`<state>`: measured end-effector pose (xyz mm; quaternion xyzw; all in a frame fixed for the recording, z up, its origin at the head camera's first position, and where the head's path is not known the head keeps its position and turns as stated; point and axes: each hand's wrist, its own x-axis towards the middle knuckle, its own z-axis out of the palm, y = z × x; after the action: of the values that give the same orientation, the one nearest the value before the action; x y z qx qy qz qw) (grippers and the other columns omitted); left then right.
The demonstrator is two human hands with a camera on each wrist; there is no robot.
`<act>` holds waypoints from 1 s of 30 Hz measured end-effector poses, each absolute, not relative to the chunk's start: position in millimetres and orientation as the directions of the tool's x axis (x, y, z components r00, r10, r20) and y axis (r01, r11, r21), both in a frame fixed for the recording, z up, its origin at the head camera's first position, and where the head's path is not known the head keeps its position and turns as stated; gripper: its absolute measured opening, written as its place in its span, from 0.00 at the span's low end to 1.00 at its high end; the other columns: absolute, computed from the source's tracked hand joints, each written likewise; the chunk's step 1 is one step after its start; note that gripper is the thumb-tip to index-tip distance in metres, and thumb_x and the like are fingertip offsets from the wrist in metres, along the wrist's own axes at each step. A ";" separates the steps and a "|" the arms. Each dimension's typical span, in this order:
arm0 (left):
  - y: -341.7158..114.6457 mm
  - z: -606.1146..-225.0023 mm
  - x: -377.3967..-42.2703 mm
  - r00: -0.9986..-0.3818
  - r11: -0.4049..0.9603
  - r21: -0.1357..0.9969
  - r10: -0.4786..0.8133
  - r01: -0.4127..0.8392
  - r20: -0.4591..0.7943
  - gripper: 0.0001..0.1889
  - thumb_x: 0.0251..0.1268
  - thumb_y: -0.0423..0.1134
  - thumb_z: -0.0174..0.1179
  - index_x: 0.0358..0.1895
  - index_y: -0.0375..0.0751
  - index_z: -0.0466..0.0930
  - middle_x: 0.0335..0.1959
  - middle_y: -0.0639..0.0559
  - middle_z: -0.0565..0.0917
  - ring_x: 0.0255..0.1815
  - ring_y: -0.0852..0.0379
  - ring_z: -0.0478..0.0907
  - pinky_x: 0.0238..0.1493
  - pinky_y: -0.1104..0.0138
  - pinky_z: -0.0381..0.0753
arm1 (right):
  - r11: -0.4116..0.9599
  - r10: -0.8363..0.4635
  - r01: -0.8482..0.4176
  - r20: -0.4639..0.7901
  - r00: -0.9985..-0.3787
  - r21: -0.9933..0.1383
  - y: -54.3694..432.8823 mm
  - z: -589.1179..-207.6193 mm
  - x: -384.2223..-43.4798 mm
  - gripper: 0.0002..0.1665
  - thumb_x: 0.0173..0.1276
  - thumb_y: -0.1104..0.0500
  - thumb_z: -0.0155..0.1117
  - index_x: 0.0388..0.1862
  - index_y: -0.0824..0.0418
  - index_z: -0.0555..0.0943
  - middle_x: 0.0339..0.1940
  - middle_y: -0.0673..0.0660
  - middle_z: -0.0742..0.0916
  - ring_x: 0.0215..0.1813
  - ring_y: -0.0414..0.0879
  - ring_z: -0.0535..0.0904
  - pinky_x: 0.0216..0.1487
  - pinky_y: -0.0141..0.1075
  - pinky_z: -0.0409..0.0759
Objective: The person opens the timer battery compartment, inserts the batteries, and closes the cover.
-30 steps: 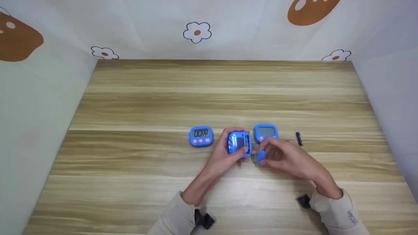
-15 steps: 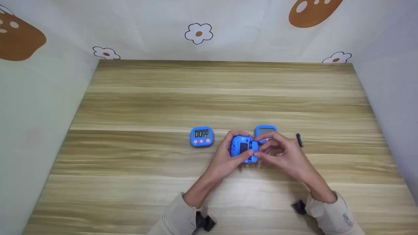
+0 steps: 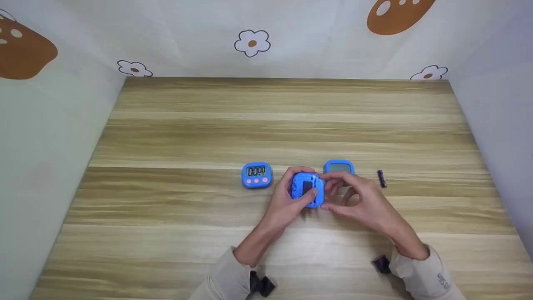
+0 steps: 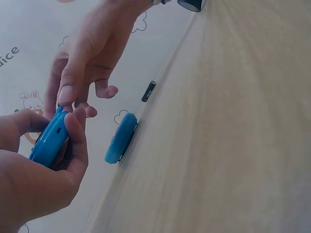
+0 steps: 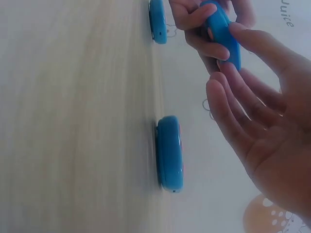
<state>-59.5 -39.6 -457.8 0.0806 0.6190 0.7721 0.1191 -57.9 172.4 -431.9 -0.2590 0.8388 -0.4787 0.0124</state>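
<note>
My left hand [image 3: 286, 205] grips a blue digital timer [image 3: 297, 195] back side up, its thumb lying across the back. A blue battery cover [image 3: 320, 197] sits along the timer's right side. At the two ends of that cover, the index finger and thumb of my right hand [image 3: 368, 204] pinch it; the other fingers spread behind. The left wrist view shows the held timer [image 4: 48, 141] edge-on, raised off the table. Seen from the right wrist, the right thumb lies on the timer [image 5: 227, 36], whose front faces the left fingers.
Left of the hands lies a second blue timer [image 3: 257, 175] reading 00:00, with pink buttons. A third timer [image 3: 339, 166], its screen blank, is partly covered by the right hand. Farther right, one dark battery [image 3: 382, 178] lies on the wooden table [image 3: 266, 125].
The right hand has brought the blue cover leftward onto the timer's open battery slot. The cover now lies against the back, and the right fingers have spread to its two ends.
</note>
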 end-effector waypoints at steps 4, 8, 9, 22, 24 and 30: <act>-39.1 -457.9 -58.3 -0.957 -0.231 0.968 0.288 -0.098 -0.028 0.19 0.65 0.31 0.63 0.58 0.46 0.73 0.57 0.50 0.77 0.57 0.50 0.73 0.50 0.53 0.80 | 0.408 -0.421 -0.428 0.249 -0.872 -0.806 170.8 -432.2 -56.8 0.33 0.55 0.53 0.78 0.61 0.50 0.77 0.42 0.45 0.85 0.42 0.43 0.82 0.31 0.37 0.82; -38.1 -457.7 -57.0 -0.952 -0.262 0.958 0.306 -0.114 -0.030 0.20 0.66 0.31 0.63 0.59 0.45 0.72 0.57 0.47 0.75 0.54 0.47 0.75 0.35 0.49 0.84 | 0.413 -0.402 -0.417 0.248 -0.881 -0.810 169.6 -432.4 -56.5 0.32 0.55 0.53 0.78 0.58 0.50 0.78 0.41 0.44 0.86 0.40 0.42 0.82 0.30 0.38 0.82; -37.9 -457.6 -56.8 -0.951 -0.261 0.959 0.309 -0.115 -0.030 0.21 0.65 0.31 0.63 0.59 0.45 0.72 0.57 0.47 0.74 0.54 0.47 0.74 0.35 0.50 0.84 | 0.414 -0.401 -0.413 0.245 -0.883 -0.811 169.5 -432.6 -56.5 0.31 0.55 0.53 0.79 0.58 0.50 0.78 0.40 0.44 0.86 0.40 0.42 0.82 0.30 0.38 0.82; -39.7 -451.9 -55.2 -0.929 -0.358 0.910 0.364 -0.209 -0.070 0.22 0.69 0.32 0.60 0.63 0.46 0.68 0.61 0.45 0.71 0.57 0.43 0.72 0.36 0.55 0.83 | 0.339 -0.403 -0.364 0.215 -0.889 -0.868 170.7 -430.0 -54.9 0.29 0.58 0.66 0.75 0.59 0.58 0.78 0.42 0.51 0.88 0.40 0.48 0.85 0.37 0.40 0.84; -39.6 -451.4 -54.9 -0.924 -0.364 0.905 0.375 -0.223 -0.077 0.22 0.69 0.32 0.59 0.64 0.46 0.68 0.61 0.44 0.70 0.57 0.43 0.71 0.37 0.56 0.82 | 0.329 -0.402 -0.363 0.218 -0.889 -0.872 170.2 -429.2 -54.5 0.29 0.58 0.67 0.74 0.59 0.59 0.78 0.42 0.52 0.88 0.39 0.48 0.85 0.38 0.40 0.84; -40.0 -450.7 -53.6 -0.918 -0.373 0.899 0.390 -0.228 -0.071 0.24 0.69 0.32 0.60 0.65 0.47 0.66 0.62 0.45 0.70 0.59 0.44 0.70 0.38 0.56 0.81 | 0.318 -0.398 -0.355 0.216 -0.892 -0.879 172.2 -433.0 -56.0 0.30 0.57 0.66 0.75 0.59 0.57 0.78 0.43 0.51 0.87 0.39 0.47 0.85 0.38 0.39 0.84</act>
<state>-53.6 -40.0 -450.7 0.0767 0.5278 0.8249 0.1873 -56.0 172.2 -433.0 -0.2317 0.8116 -0.5358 0.0200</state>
